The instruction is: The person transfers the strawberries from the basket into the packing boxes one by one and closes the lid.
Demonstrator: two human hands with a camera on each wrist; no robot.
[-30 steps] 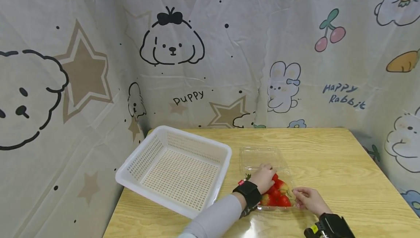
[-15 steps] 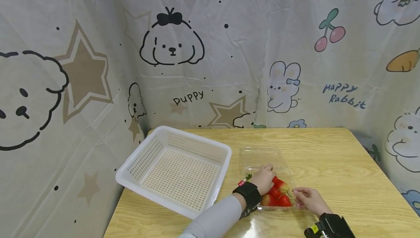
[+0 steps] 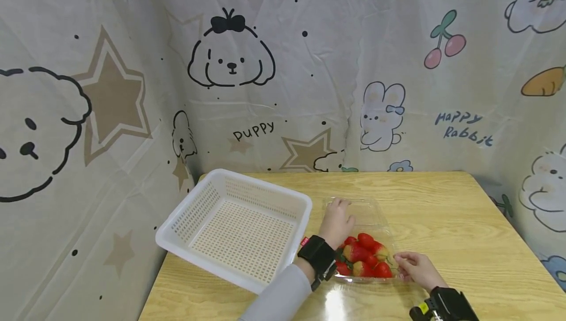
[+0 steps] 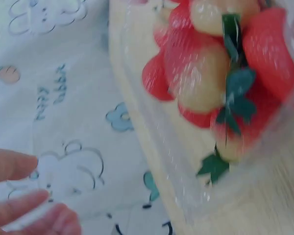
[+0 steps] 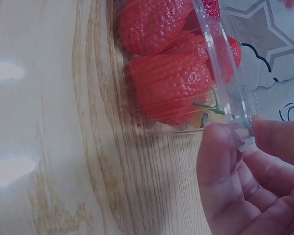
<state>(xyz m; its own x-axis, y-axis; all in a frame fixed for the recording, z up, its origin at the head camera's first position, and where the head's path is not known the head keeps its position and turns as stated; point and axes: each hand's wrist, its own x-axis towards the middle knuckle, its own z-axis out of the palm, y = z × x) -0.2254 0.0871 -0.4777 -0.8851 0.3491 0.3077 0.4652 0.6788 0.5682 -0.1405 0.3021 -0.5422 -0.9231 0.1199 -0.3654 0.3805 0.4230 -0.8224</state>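
A clear plastic clamshell box [image 3: 360,279] holds several red and yellowish strawberries [image 3: 359,253] with green leaves. Its clear lid [image 3: 364,212] lies folded back behind it. My right hand [image 3: 417,268] pinches the box's near right corner; in the right wrist view, thumb and index finger [image 5: 279,139] meet on the clear rim. My left hand [image 3: 337,225] is raised at the far left of the box, overlapping the lid in the head view. In the left wrist view its fingers [image 4: 19,164] are apart with nothing between them, and the strawberries lie beyond.
A white perforated plastic basket [image 3: 247,237] stands left of the box, close to my left forearm [image 3: 283,294]. Both sit on a wood-grain table [image 3: 464,222]. Behind and beside it hangs a printed cloth [image 3: 283,65].
My left hand has come off the strawberries and moved back and left towards the lid, uncovering more strawberries. My right hand keeps its place on the box corner.
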